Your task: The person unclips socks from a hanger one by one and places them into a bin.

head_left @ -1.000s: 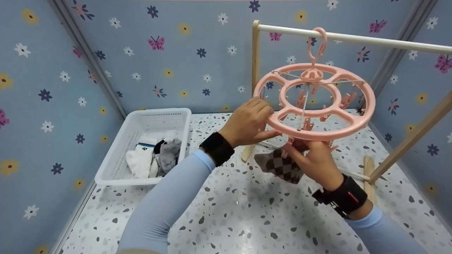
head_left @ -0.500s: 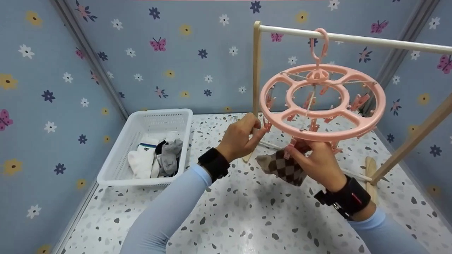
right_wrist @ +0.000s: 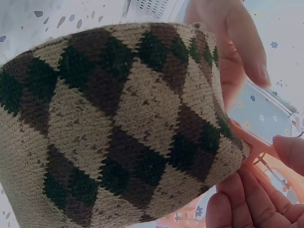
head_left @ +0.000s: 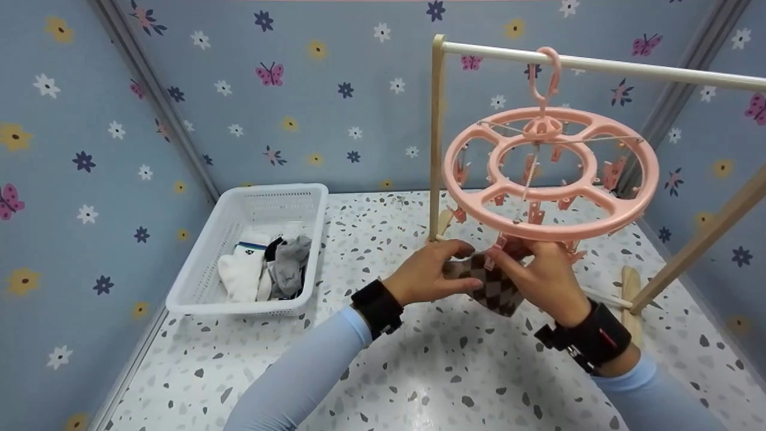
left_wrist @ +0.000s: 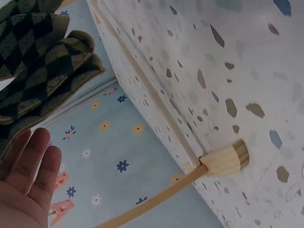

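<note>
A brown and beige argyle sock (head_left: 497, 293) hangs under the front rim of a pink round clip hanger (head_left: 541, 230). My right hand (head_left: 547, 278) grips the sock near its upper edge, with the thumb beside a pink peg (head_left: 495, 251). The right wrist view has the sock's diamond pattern (right_wrist: 147, 109) large in front, and the fingers of the right hand (right_wrist: 251, 199) at its edge. My left hand (head_left: 428, 275) is at the sock's left end, thumb and fingers spread around it. In the left wrist view, fairly straight fingers (left_wrist: 45, 173) lie just under the sock (left_wrist: 42, 71).
The hanger's hook is over a white rail (head_left: 628, 69) on a wooden stand (head_left: 438, 143). More pink pegs (head_left: 534, 212) dangle beneath the rings. A white basket (head_left: 194, 263) with white socks (head_left: 239, 278) and grey socks (head_left: 290, 263) stands to the left on the speckled surface.
My left hand has let go of the hanger's rim, touched a peg at its left, then moved down to the sock. The hanger has swung slightly right. The right hand stays at the sock.
</note>
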Demonstrator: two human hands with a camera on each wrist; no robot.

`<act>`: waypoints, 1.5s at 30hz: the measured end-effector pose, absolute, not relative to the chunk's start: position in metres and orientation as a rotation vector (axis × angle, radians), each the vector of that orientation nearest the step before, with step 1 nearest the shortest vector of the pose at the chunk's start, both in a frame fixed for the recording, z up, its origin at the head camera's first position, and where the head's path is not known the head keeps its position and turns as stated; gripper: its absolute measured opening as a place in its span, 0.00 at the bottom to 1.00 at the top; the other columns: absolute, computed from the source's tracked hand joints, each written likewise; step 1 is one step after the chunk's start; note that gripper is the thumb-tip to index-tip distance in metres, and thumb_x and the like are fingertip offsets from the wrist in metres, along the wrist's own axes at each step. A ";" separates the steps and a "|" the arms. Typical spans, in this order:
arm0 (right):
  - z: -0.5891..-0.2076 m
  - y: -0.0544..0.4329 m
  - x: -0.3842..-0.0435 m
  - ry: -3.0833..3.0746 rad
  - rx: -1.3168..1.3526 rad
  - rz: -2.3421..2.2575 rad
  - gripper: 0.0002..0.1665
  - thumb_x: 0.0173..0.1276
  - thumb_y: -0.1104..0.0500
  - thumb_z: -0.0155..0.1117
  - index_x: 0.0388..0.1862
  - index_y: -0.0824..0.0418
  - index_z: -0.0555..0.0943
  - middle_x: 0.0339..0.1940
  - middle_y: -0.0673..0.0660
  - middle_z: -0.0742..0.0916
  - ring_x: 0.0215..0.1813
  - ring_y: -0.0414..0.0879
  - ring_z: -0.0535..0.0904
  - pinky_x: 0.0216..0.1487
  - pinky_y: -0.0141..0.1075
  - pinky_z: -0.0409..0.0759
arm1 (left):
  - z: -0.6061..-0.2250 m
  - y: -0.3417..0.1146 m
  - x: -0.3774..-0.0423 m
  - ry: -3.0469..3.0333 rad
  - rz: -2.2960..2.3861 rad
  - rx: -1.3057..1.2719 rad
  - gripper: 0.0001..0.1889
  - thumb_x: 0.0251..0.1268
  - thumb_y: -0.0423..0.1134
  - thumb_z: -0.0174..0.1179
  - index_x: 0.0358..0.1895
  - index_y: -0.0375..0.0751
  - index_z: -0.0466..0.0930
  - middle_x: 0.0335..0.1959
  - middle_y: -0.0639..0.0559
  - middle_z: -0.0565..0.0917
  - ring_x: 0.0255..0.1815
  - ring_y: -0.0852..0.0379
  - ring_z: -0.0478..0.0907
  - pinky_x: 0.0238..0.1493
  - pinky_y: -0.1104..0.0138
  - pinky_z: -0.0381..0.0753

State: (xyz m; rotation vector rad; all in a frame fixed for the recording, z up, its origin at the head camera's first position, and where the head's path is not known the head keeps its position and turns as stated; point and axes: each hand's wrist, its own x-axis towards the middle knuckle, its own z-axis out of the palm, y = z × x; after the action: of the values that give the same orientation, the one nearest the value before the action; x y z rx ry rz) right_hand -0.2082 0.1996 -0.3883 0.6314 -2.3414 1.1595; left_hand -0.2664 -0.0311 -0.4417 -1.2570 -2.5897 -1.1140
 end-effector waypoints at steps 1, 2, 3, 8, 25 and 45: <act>-0.389 0.200 -0.208 -2.337 0.631 1.157 0.07 0.70 0.66 0.78 0.42 0.61 0.86 0.31 0.50 0.89 0.34 0.39 0.85 0.39 0.25 0.80 | -0.442 -0.029 -0.265 -2.605 -1.138 -1.254 0.31 0.74 0.56 0.70 0.71 0.43 0.79 0.66 0.48 0.86 0.66 0.52 0.84 0.70 0.62 0.81; -0.389 0.200 -0.208 -2.330 0.635 1.157 0.07 0.70 0.66 0.78 0.42 0.62 0.86 0.31 0.51 0.89 0.34 0.39 0.85 0.39 0.25 0.80 | -0.442 -0.028 -0.264 -2.615 -1.164 -1.252 0.32 0.72 0.57 0.71 0.71 0.44 0.79 0.65 0.49 0.87 0.64 0.54 0.84 0.68 0.63 0.81; -0.389 0.200 -0.209 -2.323 0.638 1.158 0.07 0.70 0.66 0.78 0.42 0.63 0.86 0.31 0.51 0.89 0.34 0.39 0.85 0.39 0.25 0.80 | -0.443 -0.026 -0.264 -2.624 -1.175 -1.247 0.32 0.71 0.58 0.72 0.71 0.45 0.79 0.64 0.50 0.87 0.62 0.55 0.85 0.66 0.65 0.81; -0.391 0.200 -0.209 -2.308 0.649 1.142 0.10 0.69 0.67 0.78 0.45 0.67 0.85 0.31 0.54 0.90 0.34 0.39 0.85 0.38 0.25 0.79 | -0.444 -0.022 -0.261 -2.644 -1.224 -1.207 0.33 0.69 0.56 0.75 0.71 0.45 0.80 0.59 0.51 0.89 0.55 0.58 0.85 0.58 0.67 0.82; -0.390 0.199 -0.207 -2.307 0.650 1.192 0.10 0.71 0.68 0.75 0.49 0.66 0.87 0.34 0.54 0.90 0.38 0.35 0.84 0.44 0.26 0.80 | -0.446 -0.018 -0.259 -2.513 -1.404 -1.225 0.15 0.74 0.33 0.69 0.60 0.35 0.87 0.47 0.43 0.92 0.37 0.65 0.77 0.42 0.73 0.75; -0.390 0.202 -0.207 -2.201 0.723 1.237 0.05 0.73 0.72 0.71 0.45 0.66 0.88 0.31 0.55 0.92 0.37 0.33 0.86 0.43 0.26 0.76 | -0.442 -0.037 -0.260 -2.667 -1.267 -1.215 0.05 0.74 0.33 0.68 0.40 0.35 0.81 0.23 0.60 0.64 0.27 0.63 0.66 0.39 0.69 0.69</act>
State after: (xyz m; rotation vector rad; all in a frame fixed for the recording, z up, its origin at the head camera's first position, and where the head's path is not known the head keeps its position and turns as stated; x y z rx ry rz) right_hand -0.2075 0.2024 -0.3901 0.7234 -2.2009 1.2374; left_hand -0.2596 -0.0372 -0.4422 -1.2147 -2.6667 -1.2666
